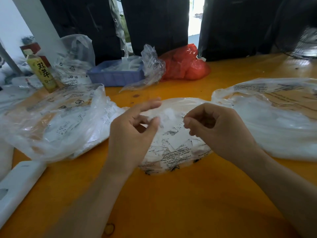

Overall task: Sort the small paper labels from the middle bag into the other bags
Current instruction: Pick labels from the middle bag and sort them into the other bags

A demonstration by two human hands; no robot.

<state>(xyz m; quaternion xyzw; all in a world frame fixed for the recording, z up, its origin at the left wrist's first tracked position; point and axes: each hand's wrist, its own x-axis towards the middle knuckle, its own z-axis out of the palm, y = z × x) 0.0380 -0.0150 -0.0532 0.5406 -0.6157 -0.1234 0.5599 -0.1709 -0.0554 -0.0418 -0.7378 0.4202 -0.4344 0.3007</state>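
The middle bag, clear plastic with black print, lies on the orange table and holds several small white paper labels. My left hand hovers over its left side and pinches a blurred white label between thumb and fingertips. Over the bag's right side, my right hand has its fingers curled, thumb against forefinger; a label in that pinch cannot be made out. A left bag with labels inside lies open to the left. The right bag lies to the right.
At the back stand a blue plastic bin, a crumpled clear bag, a red bag and a green drink bottle. A white flat object lies at the front left. A fan stands at the far right.
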